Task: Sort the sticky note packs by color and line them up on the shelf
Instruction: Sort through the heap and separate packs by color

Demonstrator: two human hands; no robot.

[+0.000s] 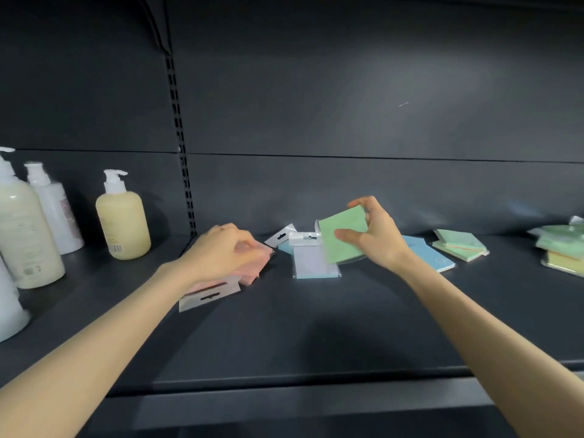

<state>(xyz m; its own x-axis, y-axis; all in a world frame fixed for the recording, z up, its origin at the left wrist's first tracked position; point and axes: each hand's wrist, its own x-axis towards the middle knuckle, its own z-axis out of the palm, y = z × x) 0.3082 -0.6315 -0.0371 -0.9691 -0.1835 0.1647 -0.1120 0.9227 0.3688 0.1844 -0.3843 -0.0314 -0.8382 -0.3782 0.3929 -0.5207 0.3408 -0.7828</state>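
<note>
The dark shelf (316,327) lies bare from its front lip back to the packs. Pump bottles (123,216) crowd its left end. The right hand (376,238) pinches a plain pale green pack (343,237), tilted above a blue pack (316,263). The left hand (221,251) curls over the pink packs (249,276); its grip is too blurred to tell.

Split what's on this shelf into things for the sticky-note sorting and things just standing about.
For the job: green pack in the right hand; pink packs under the left hand; blue packs mid-shelf; flat green packs and green-and-yellow stack at right.
Just standing about: pump bottles at left.
</note>
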